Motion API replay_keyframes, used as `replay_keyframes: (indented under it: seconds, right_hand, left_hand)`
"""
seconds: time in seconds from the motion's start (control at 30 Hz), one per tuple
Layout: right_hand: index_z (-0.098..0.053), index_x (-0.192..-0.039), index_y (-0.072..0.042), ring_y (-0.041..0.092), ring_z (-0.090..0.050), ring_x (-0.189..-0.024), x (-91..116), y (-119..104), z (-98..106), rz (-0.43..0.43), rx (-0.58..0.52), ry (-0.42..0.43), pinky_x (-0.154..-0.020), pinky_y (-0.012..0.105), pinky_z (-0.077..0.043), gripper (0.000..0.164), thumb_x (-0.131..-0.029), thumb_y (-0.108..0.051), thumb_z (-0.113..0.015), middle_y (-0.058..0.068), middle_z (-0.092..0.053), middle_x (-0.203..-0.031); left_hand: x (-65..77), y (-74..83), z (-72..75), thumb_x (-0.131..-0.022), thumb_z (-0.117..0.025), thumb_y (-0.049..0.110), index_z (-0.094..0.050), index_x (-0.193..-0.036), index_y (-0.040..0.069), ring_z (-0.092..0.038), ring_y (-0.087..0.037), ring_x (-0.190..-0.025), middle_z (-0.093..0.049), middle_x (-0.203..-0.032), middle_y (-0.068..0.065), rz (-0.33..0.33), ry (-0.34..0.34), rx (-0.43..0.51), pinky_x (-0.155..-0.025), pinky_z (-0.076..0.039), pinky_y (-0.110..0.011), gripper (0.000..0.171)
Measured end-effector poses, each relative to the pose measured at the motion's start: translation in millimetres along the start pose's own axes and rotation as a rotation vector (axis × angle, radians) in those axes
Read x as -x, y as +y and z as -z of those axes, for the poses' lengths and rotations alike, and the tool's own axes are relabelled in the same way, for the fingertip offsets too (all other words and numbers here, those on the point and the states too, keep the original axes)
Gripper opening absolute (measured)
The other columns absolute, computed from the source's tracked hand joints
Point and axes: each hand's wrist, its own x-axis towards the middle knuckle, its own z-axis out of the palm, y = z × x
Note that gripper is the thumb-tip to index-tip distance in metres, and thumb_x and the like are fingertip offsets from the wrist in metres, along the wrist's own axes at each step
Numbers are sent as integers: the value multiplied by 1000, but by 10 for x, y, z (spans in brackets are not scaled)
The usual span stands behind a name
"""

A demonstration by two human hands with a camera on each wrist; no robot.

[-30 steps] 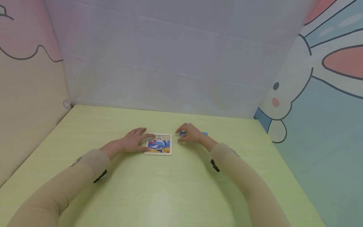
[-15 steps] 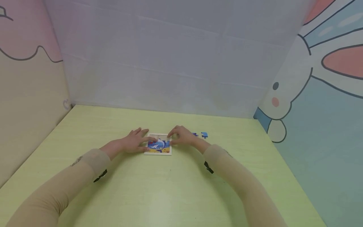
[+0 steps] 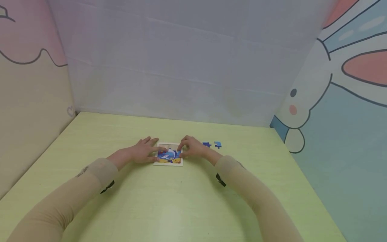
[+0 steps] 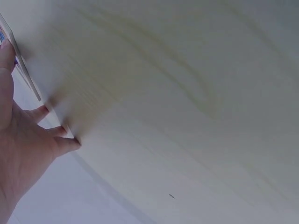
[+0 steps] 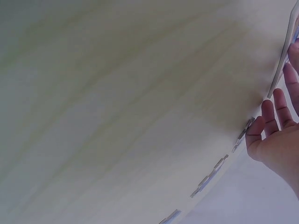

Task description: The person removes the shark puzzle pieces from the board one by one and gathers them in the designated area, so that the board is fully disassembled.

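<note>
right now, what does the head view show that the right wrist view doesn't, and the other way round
Only the head view: the left hand, the dolphin and the rabbit drawing.
Only the right wrist view: what looks like a third loose piece, close beside the right hand.
Both: that same hand, the white frame, two other loose pieces and the table.

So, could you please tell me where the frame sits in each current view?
Head: the frame is left of and below centre, between the left hand and the right hand.
Left wrist: the frame, cut off at the upper left edge.
Right wrist: the frame, cut off at the upper right edge.
Shared landmark: the table, under the frame.
</note>
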Motion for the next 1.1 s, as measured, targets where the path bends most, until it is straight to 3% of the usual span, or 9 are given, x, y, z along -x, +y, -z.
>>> replay_keyframes:
  seconds: [0.47,0.8,1.1]
  right_hand:
    - [-67,-99,-20,21,-48,-118,-2,-43,-2,-26,-26,14,-106,38,-35,21,-81,-25,-76,2,-56,-122]
    - [-61,-94,-20,11,-54,-83,-5,-64,13,-4,-93,3,-74,22,-46,17,-83,-21,-73,-8,-63,-90]
    - [-60,-94,-17,10,-56,-86,161,-125,159,56,-54,66,-79,24,-47,15,-85,-23,-71,-7,-64,-90]
  left_hand:
    - [17,23,16,-95,-49,46,-38,-144,34,-16,-59,-133,-21,-151,-28,-9,20,-21,-99,-21,-74,51]
    - [20,20,14,-95,-48,48,-37,-144,35,-15,-59,-133,-20,-151,-28,-8,23,-10,-100,-20,-74,52]
    - [24,28,13,-96,-48,47,-37,-144,35,-13,-58,-135,-18,-152,-28,4,14,11,-102,-17,-73,51]
